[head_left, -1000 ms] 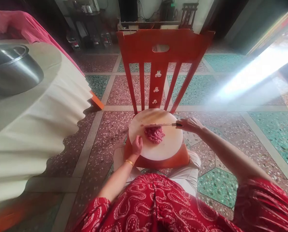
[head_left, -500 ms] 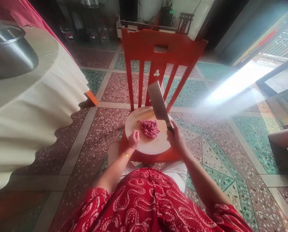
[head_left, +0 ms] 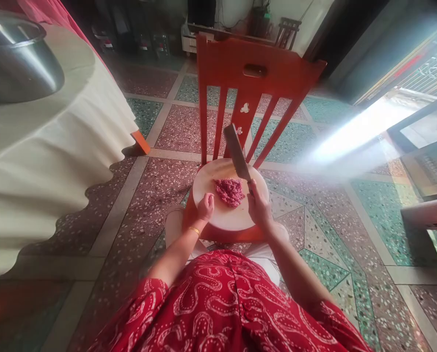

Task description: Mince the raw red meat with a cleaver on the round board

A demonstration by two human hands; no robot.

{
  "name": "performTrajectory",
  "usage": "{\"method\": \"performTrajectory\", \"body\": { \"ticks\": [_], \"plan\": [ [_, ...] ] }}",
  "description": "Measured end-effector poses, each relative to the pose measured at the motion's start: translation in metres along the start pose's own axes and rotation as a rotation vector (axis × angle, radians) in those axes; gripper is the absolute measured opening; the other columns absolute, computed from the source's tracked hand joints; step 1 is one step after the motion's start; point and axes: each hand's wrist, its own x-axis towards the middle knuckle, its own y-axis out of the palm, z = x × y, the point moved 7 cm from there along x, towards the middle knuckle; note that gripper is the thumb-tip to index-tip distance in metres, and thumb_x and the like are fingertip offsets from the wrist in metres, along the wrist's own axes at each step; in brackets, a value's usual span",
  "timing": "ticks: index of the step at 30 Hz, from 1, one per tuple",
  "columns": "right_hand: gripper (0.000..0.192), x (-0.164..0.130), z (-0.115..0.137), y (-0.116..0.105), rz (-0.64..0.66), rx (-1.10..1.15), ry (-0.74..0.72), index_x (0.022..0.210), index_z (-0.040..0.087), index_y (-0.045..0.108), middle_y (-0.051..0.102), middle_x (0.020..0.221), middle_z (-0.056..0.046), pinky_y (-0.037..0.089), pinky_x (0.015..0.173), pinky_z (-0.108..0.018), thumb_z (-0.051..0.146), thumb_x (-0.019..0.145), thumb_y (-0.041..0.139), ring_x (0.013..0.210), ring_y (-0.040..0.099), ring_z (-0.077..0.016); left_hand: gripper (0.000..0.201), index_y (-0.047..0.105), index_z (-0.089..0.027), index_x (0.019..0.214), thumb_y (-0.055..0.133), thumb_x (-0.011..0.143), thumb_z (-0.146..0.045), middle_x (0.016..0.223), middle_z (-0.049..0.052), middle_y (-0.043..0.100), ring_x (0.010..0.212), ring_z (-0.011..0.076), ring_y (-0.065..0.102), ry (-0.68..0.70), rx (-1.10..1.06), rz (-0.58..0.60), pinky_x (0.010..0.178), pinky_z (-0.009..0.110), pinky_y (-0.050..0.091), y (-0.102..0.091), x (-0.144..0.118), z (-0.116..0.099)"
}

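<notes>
My right hand (head_left: 259, 206) is wrapped around the handle of a cleaver (head_left: 237, 152). The blade points away from me and up, above the right part of a round cutting board (head_left: 233, 220), turned nearly edge-on to my eyes. A mound of minced meat (head_left: 229, 192) lies in the middle of the board. Just left of the meat, my left hand (head_left: 206, 208) is curled closed over the board's left edge; whether anything is inside its fingers is hidden. A gold bracelet circles that wrist.
The board rests on the seat of a red wooden chair (head_left: 236, 61), its backrest standing beyond. At left, a cloth-covered table (head_left: 75, 83) bears a large metal pot (head_left: 27, 63). Bright light enters by a doorway at right. The floor is terrazzo (head_left: 141, 195).
My right hand has moved left and inward with the cleaver, whose blade has turned from showing its broad side to nearly edge-on. My left hand stays closed beside the meat. The view has shifted slightly.
</notes>
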Motion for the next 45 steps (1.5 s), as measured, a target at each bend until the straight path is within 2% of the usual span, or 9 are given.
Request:
{"method": "performTrajectory", "body": {
  "ticks": [5,11,17,23,27,29,34,40,45],
  "plan": [
    [0.053,-0.015,-0.023,0.037,0.387,-0.145,0.072,0.143,0.029,0.029,0.069,0.086,-0.008,0.051,0.069,-0.034,0.028,0.091,0.037,0.074,0.066,-0.0227,0.022,0.055,-0.019,0.091,0.036,0.090,-0.030,0.078,0.006,0.063,0.069,0.0166,0.059,0.006,0.006,-0.008,0.063,0.025,0.043,0.000,0.001,-0.001],
    [0.053,-0.008,-0.020,-0.003,0.021,0.008,0.032,0.146,0.026,0.021,0.058,0.122,-0.010,0.048,0.083,-0.032,0.032,0.094,0.029,0.103,0.059,-0.0227,0.022,0.055,-0.020,0.091,0.037,0.090,-0.033,0.079,0.005,0.063,0.067,0.0157,0.059,-0.014,0.006,0.030,0.060,0.023,0.041,0.002,0.001,-0.001],
    [0.052,-0.012,-0.028,0.030,0.353,-0.070,0.122,0.142,0.026,0.033,0.070,0.090,-0.008,0.051,0.071,-0.031,0.026,0.090,0.037,0.079,0.066,-0.0221,0.020,0.055,-0.019,0.090,0.038,0.090,-0.029,0.079,0.005,0.062,0.068,0.0156,0.058,0.006,0.019,0.026,0.062,0.024,0.041,0.003,0.001,0.001],
    [0.053,0.000,-0.013,-0.011,0.006,0.041,0.019,0.145,0.021,0.024,0.062,0.113,-0.012,0.047,0.085,-0.034,0.029,0.093,0.029,0.101,0.060,-0.0241,0.022,0.055,-0.020,0.092,0.037,0.090,-0.032,0.077,0.005,0.062,0.066,0.0154,0.058,0.000,0.028,0.026,0.060,0.024,0.041,0.003,0.001,0.000],
    [0.052,-0.006,-0.026,0.022,0.268,-0.005,0.126,0.143,0.022,0.032,0.068,0.096,-0.011,0.050,0.075,-0.036,0.027,0.091,0.033,0.084,0.065,-0.0252,0.021,0.055,-0.019,0.091,0.037,0.090,-0.030,0.079,0.005,0.062,0.069,0.0157,0.059,0.016,0.027,0.019,0.063,0.024,0.041,0.003,0.001,-0.002],
    [0.050,-0.007,-0.028,0.025,0.327,-0.015,0.142,0.141,0.026,0.035,0.069,0.092,-0.009,0.051,0.071,-0.035,0.029,0.091,0.035,0.080,0.065,-0.0252,0.021,0.055,-0.019,0.090,0.038,0.090,-0.030,0.079,0.005,0.062,0.069,0.0158,0.059,0.013,0.030,0.034,0.063,0.024,0.041,0.004,0.000,-0.002],
    [0.054,-0.005,-0.008,-0.002,0.033,0.054,0.029,0.146,0.022,0.021,0.062,0.114,-0.011,0.047,0.084,-0.034,0.029,0.093,0.029,0.099,0.060,-0.0244,0.020,0.056,-0.020,0.092,0.039,0.090,-0.031,0.078,0.005,0.063,0.067,0.0156,0.059,-0.011,0.030,0.046,0.060,0.023,0.041,0.004,0.001,0.000],
    [0.055,-0.010,-0.022,0.053,0.344,0.027,0.143,0.145,0.025,0.025,0.068,0.099,-0.009,0.050,0.079,-0.034,0.025,0.090,0.035,0.090,0.065,-0.0234,0.023,0.056,-0.018,0.090,0.038,0.090,-0.032,0.080,0.006,0.064,0.073,0.0170,0.061,0.006,-0.003,0.061,0.066,0.026,0.044,-0.001,-0.002,-0.020],
    [0.062,-0.029,-0.010,0.077,0.336,0.263,0.243,0.147,0.019,0.013,0.068,0.101,-0.009,0.051,0.076,-0.033,0.024,0.089,0.036,0.085,0.066,-0.0212,0.029,0.055,-0.018,0.092,0.041,0.089,-0.043,0.070,0.003,0.064,0.064,0.0159,0.062,-0.194,-0.291,0.367,0.062,0.026,0.048,0.038,-0.029,-0.051]
  ]
}}
